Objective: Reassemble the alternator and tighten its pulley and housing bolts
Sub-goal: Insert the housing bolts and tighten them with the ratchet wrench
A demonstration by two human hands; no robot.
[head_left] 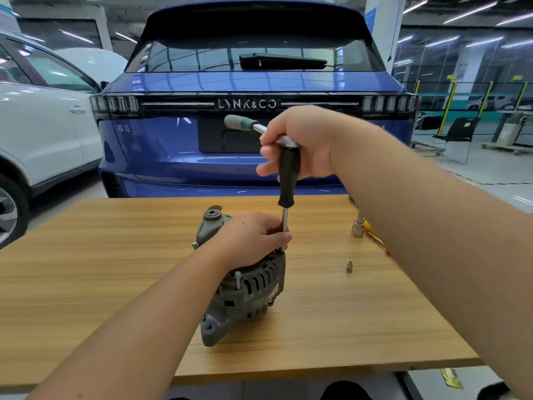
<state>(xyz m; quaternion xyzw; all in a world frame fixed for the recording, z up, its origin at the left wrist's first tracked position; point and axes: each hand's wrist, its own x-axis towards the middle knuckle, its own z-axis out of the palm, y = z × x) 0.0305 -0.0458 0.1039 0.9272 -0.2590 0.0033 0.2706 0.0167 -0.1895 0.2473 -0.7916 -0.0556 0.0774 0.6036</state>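
Note:
A grey alternator (pixel 248 287) stands upright on the wooden table (pixel 115 284), with long housing bolts (pixel 238 280) sticking up at its sides. My left hand (pixel 248 238) rests on top of it and pinches the thin steel shaft (pixel 284 226) of a black-handled extension driver (pixel 289 177), which stands vertically on the housing's right edge. My right hand (pixel 300 140) grips the head of a ratchet wrench on top of that driver. The wrench's green and grey handle (pixel 239 122) points up and left.
A small socket (pixel 349 267) lies on the table to the right of the alternator. A larger chrome socket (pixel 357 228) and a yellow tool (pixel 373 232) sit further right, partly behind my right arm. A blue car (pixel 173 145) stands just beyond the table, a white car (pixel 43 125) to the left.

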